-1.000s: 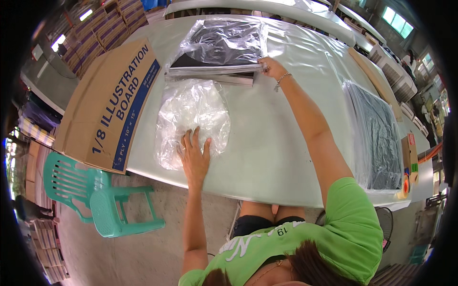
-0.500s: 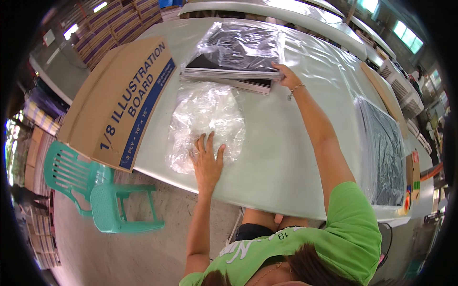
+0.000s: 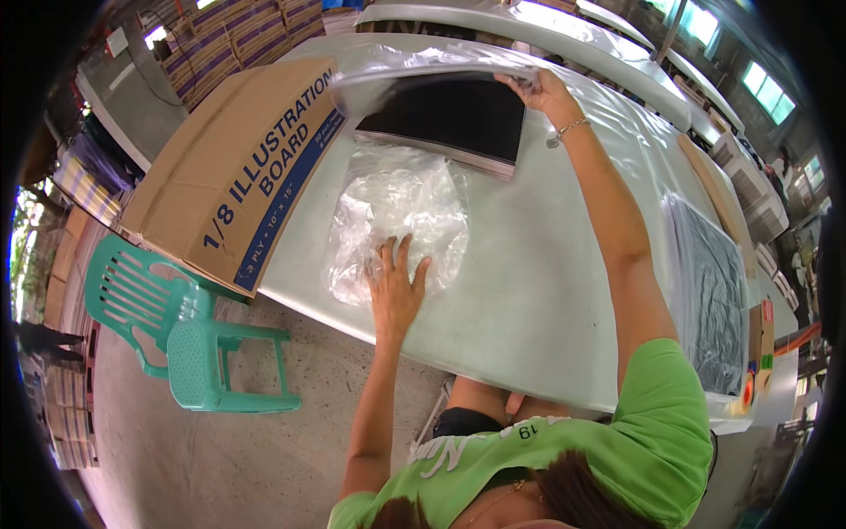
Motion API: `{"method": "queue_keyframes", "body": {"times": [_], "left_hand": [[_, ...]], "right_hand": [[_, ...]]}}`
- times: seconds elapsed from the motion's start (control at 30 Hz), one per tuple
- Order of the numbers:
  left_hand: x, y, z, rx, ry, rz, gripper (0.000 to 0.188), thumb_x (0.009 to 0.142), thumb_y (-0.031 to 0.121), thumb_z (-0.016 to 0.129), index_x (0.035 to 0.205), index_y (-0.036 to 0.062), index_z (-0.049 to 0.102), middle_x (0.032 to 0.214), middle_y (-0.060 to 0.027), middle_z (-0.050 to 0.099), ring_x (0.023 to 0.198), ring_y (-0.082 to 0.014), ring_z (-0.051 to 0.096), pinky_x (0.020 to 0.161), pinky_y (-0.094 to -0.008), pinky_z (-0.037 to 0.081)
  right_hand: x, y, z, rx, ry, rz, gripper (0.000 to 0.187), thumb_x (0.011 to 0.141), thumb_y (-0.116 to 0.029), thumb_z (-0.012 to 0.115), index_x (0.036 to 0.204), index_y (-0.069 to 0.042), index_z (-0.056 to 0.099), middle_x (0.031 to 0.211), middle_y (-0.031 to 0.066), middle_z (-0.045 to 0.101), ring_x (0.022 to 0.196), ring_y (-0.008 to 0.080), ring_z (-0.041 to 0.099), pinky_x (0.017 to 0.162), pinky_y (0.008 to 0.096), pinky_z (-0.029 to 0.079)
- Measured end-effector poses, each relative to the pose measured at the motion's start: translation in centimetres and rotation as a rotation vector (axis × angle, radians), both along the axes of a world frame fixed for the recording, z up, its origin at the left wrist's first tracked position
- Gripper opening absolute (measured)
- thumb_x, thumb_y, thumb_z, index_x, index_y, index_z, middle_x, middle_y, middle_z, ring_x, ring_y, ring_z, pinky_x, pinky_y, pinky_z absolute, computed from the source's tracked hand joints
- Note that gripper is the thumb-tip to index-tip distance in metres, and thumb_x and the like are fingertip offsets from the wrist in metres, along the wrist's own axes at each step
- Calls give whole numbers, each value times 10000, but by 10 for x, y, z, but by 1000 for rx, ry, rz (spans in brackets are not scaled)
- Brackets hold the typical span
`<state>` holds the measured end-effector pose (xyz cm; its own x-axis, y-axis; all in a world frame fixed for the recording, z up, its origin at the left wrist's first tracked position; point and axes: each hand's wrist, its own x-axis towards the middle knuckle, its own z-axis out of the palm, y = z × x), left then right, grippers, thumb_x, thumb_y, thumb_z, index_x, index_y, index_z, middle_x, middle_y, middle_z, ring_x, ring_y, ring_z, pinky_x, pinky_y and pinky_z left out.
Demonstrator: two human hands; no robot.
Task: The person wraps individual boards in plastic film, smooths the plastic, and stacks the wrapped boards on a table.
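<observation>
My left hand (image 3: 396,291) lies flat on a crumpled clear plastic bag (image 3: 401,203), fingers spread, near the table's front edge. At the far side of the table, my right hand (image 3: 548,93) grips the right end of a plastic-wrapped pack of boards (image 3: 388,81). That pack is tilted up and blurred by motion, so its far side is hidden. Below it a stack of black boards (image 3: 445,110) rests on the table, its pale layered edges facing me. The plastic bag lies just in front of this stack.
A large brown carton (image 3: 220,167) stands at the table's left. Another plastic-wrapped dark pack (image 3: 709,291) lies at the right, by a small box (image 3: 760,339) and a tape roll (image 3: 747,388). A green plastic chair (image 3: 141,291) and stool (image 3: 211,370) stand at the left.
My right hand has raised the wrapped pack and tipped it up, uncovering the black top of the stack beneath. My left hand stays on the plastic bag.
</observation>
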<state>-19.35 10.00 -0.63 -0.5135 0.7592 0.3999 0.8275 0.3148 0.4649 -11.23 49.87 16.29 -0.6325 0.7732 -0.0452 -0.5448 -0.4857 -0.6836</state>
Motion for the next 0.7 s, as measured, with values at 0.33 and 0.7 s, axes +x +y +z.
{"method": "queue_keyframes", "body": {"times": [0.33,0.7], "left_hand": [[31,9,48,570,-627,-254,325,888,254,595,1118,24,596,1131,-156,556,963,-221,569,829,-357,458],[-34,79,63,637,-1937,-290,679,725,502,727,1105,-18,515,1119,-126,552,1006,-245,562,874,-393,511]], "right_hand": [[72,-82,68,-74,171,20,455,994,-186,289,1335,104,210,1316,367,314,1143,506,453,843,454,554],[186,-244,-42,76,-331,-137,168,812,-123,592,932,-10,623,882,69,604,764,152,617,580,280,532]]}}
